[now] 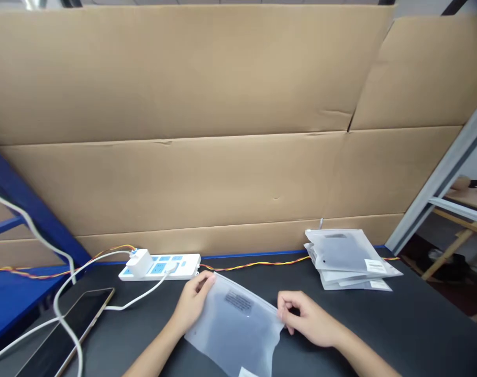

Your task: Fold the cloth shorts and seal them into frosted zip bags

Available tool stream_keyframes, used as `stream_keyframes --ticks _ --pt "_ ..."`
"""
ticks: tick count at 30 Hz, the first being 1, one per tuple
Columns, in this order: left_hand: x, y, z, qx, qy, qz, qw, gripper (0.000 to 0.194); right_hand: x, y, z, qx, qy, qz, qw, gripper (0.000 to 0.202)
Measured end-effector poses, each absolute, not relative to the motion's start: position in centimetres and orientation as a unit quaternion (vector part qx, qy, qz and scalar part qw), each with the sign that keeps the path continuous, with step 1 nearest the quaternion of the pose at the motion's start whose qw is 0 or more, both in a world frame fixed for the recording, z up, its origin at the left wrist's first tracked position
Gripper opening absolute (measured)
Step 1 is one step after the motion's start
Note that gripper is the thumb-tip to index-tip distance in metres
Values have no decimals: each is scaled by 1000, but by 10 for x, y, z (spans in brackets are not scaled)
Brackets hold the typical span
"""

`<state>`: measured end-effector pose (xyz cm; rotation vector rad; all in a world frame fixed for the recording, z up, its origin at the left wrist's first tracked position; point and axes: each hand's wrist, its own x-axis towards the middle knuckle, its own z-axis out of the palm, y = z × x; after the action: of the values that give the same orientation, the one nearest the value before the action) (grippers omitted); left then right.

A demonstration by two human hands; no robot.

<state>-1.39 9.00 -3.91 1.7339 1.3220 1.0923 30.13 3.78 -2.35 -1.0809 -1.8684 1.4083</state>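
Note:
A frosted, see-through zip bag (238, 330) with a printed block of text near its top edge is held over the black table. My left hand (196, 299) pinches its upper left corner between thumb and fingers. At the upper right corner, by the end of the slider edge, the thumb and fingers of my right hand (303, 317) are closed on the bag. A white label shows at the bag's lower edge. Whether anything lies inside the bag I cannot tell. To the right, several similar bags (342, 254) with white labels lie in a stack.
A white power strip (189, 266) with a plugged-in charger (140, 263) sits at the back left. White cables run past a dark phone (77, 327) on the left. A cardboard wall (222, 183) stands behind the table, with a yellow-red wire (257, 264) along its foot.

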Motion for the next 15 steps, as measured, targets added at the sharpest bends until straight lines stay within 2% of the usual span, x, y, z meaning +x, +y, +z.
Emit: stream_keyframes --ticks 6,12,15 --pt "6 78 -45 677 494 427 340 35 298 38 -12 -365 -710 507 324 28" --pt "21 72 -47 709 471 408 330 34 282 35 -18 -383 -734 499 257 26" --pt "30 66 -47 727 461 396 320 33 272 33 -25 -407 -744 474 238 42"
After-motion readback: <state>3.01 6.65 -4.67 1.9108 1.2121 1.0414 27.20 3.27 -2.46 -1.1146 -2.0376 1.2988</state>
